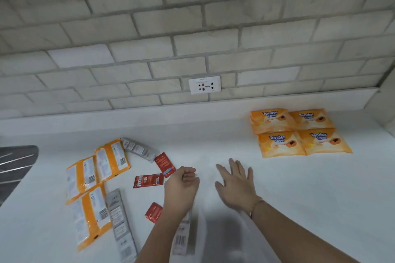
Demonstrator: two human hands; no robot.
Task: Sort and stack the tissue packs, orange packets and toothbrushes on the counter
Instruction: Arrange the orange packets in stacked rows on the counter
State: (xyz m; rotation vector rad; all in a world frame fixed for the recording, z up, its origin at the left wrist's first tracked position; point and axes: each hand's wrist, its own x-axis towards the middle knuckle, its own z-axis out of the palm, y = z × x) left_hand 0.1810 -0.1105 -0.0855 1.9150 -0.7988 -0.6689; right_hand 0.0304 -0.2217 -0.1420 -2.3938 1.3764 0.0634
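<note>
Tissue packs [280, 143] well beyond right hand [237, 184] | red packet [164, 164] beside left hand [181, 187]

Home kitchen — white counter [235, 134], brick-tile backsplash [192, 28], wall socket [204, 85].

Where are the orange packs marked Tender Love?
Head view: four Tender Love packs lie in a two-by-two block far right on the counter, by the wall, beyond the right hand.
</note>
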